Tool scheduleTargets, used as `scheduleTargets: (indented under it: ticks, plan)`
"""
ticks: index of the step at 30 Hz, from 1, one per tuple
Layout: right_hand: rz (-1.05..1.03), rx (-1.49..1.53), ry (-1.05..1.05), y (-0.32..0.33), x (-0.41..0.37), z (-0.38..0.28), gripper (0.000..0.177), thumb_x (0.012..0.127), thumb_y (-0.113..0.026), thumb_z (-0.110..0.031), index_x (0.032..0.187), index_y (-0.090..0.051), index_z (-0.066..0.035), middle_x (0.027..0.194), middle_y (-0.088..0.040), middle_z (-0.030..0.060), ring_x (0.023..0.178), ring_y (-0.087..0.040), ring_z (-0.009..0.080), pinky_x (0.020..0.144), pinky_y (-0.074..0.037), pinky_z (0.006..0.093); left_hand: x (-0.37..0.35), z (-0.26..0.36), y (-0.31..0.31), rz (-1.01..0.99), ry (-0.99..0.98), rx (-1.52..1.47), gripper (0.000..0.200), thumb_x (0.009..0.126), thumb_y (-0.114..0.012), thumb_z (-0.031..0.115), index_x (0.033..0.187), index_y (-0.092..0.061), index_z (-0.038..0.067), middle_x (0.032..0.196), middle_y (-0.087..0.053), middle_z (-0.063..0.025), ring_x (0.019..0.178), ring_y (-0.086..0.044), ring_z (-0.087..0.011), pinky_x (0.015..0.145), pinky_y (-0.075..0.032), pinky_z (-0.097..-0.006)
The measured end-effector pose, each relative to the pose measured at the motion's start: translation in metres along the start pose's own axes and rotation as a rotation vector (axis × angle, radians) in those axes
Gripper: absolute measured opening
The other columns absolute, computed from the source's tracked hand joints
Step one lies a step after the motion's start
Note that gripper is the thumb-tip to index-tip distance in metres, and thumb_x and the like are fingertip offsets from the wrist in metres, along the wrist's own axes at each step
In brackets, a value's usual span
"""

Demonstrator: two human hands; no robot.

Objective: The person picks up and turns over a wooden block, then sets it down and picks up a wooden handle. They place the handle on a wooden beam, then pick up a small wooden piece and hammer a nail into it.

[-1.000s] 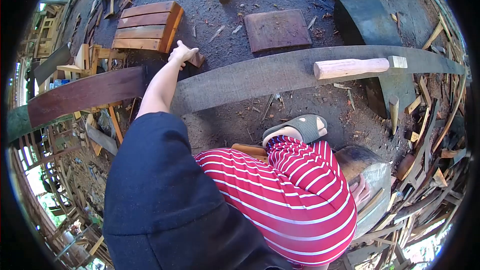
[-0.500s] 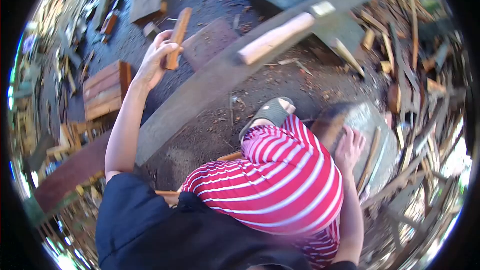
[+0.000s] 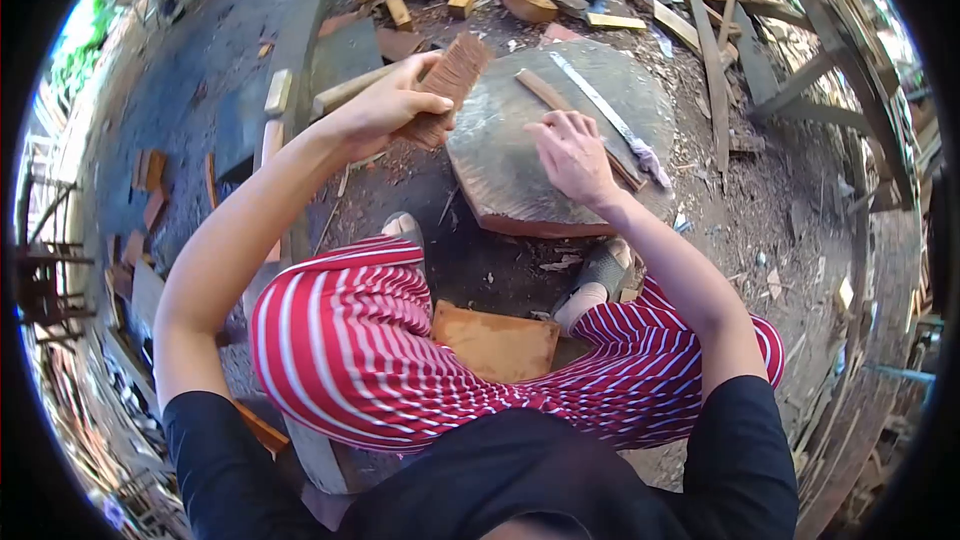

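Over the stump surface's [image 3: 500, 165] left edge, a wooden block [image 3: 458, 75] is gripped by the left hand [image 3: 385, 112], its long axis slanted away and rightward; the right hand [image 3: 578, 155], loosely open, is held beside the wooden strip [image 3: 550, 96].

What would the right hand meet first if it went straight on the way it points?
The right hand would probably meet the wood block in the left hand, though relative heights are unclear.
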State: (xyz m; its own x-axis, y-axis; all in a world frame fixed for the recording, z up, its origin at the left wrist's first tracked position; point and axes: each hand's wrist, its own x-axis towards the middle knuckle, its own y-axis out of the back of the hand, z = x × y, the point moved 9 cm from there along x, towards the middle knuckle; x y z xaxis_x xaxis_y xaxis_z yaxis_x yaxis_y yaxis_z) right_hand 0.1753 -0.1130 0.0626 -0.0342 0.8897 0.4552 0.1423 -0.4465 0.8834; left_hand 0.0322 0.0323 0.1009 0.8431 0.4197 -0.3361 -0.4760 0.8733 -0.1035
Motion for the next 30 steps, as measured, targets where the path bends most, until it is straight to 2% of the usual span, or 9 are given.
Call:
scheduleTargets:
  ticks: [4, 10, 12, 14, 16, 20, 22, 26, 30]
  plan:
    - [-0.024, -0.09, -0.221, 0.011, -0.019, 0.058, 0.023, 0.087, -0.064, -0.019, 0.109, -0.064, -0.012, 0.105, -0.059, 0.0066, 0.105, -0.056, 0.0257, 0.089, -0.043, 0.04, 0.048, -0.038, -0.026, 0.008, 0.263, 0.286, 0.05, 0.096, -0.055, 0.009, 0.141, -0.035, 0.011, 0.103, -0.057, -0.0082, 0.083, -0.061, -0.0162, 0.065, -0.053, -0.0316]
    - [-0.191, -0.083, -0.208, 0.004, -0.057, 0.088, 0.027, 0.088, -0.066, -0.026, 0.11, -0.062, -0.011, 0.106, -0.059, 0.0091, 0.103, -0.058, 0.0281, 0.087, -0.048, 0.04, 0.106, -0.129, -0.021, 0.2, 0.072, 0.491, 0.057, 0.085, -0.058, 0.013, 0.139, -0.041, 0.004, 0.107, -0.061, -0.0171, 0.1, -0.061, -0.0274, 0.069, -0.054, -0.0406]
    - [-0.106, -0.056, -0.168, -0.004, -0.066, 0.088, 0.032, 0.086, -0.068, -0.024, 0.114, -0.06, -0.009, 0.108, -0.059, 0.0109, 0.105, -0.059, 0.0313, 0.085, -0.052, 0.0424, 0.112, -0.14, -0.006, 0.366, -0.078, 0.715, 0.041, 0.094, -0.056, 0.02, 0.131, -0.046, 0.005, 0.096, -0.054, -0.006, 0.09, -0.056, -0.0205, 0.068, -0.05, -0.0392]
    - [-0.193, -0.004, -0.152, -0.009, -0.068, 0.091, 0.034, 0.086, -0.067, -0.02, 0.118, -0.058, -0.01, 0.111, -0.058, 0.012, 0.107, -0.059, 0.0317, 0.086, -0.053, 0.0436, 0.096, -0.142, -0.018, 0.269, 0.179, 0.545, 0.034, 0.098, -0.051, 0.029, 0.122, -0.052, 0.005, 0.089, -0.053, -0.0035, 0.085, -0.051, -0.0161, 0.069, -0.045, -0.0363]
    - [-0.159, 0.009, -0.047, 0.003, -0.069, 0.093, 0.033, 0.088, -0.065, -0.021, 0.119, -0.058, -0.012, 0.111, -0.058, 0.011, 0.107, -0.059, 0.0297, 0.086, -0.053, 0.0432, 0.099, -0.142, -0.011, 0.273, 0.107, 0.536, 0.029, 0.099, -0.05, 0.027, 0.118, -0.052, 0.005, 0.087, -0.052, -0.0003, 0.079, -0.05, -0.0144, 0.069, -0.043, -0.0341]
    - [-0.504, -0.107, 0.04, 0.061, -0.078, 0.099, 0.031, 0.091, -0.06, -0.022, 0.12, -0.058, -0.011, 0.11, -0.058, 0.0101, 0.108, -0.059, 0.029, 0.087, -0.052, 0.0419, 0.096, -0.128, -0.017, 0.27, -0.051, 0.48, 0.039, 0.096, -0.054, 0.024, 0.131, -0.047, 0.006, 0.099, -0.057, -0.0027, 0.084, -0.056, -0.0149, 0.074, -0.048, -0.0327]
    - [-0.591, -0.145, 0.028, 0.088, -0.098, 0.111, 0.034, 0.092, -0.06, -0.021, 0.125, -0.056, -0.01, 0.107, -0.057, 0.0104, 0.106, -0.06, 0.0287, 0.088, -0.051, 0.041, 0.091, -0.124, -0.023, 0.219, 0.065, 0.439, 0.045, 0.089, -0.055, 0.018, 0.131, -0.048, 0.004, 0.104, -0.058, -0.0075, 0.092, -0.056, -0.0172, 0.08, -0.048, -0.0328]
    - [-0.522, -0.144, -0.336, 0.131, -0.176, 0.172, 0.024, 0.094, -0.055, -0.022, 0.114, -0.061, -0.008, 0.1, -0.061, 0.0141, 0.095, -0.064, 0.0323, 0.083, -0.052, 0.044, 0.084, -0.116, -0.035, 0.246, 0.138, 0.333, 0.046, 0.086, -0.056, 0.017, 0.129, -0.045, 0.005, 0.106, -0.056, -0.0078, 0.093, -0.059, -0.0179, 0.08, -0.05, -0.0337]
    - [-0.428, 0.077, -0.764, 0.085, -0.302, 0.21, 0.023, 0.091, -0.055, -0.022, 0.099, -0.066, -0.003, 0.09, -0.068, 0.0211, 0.087, -0.066, 0.0394, 0.077, -0.052, 0.0502, 0.077, -0.108, -0.044, 0.324, 0.139, 0.333, 0.049, 0.092, -0.061, 0.029, 0.13, -0.043, 0.006, 0.111, -0.057, -0.0096, 0.098, -0.06, -0.0189, 0.079, -0.051, -0.0354]
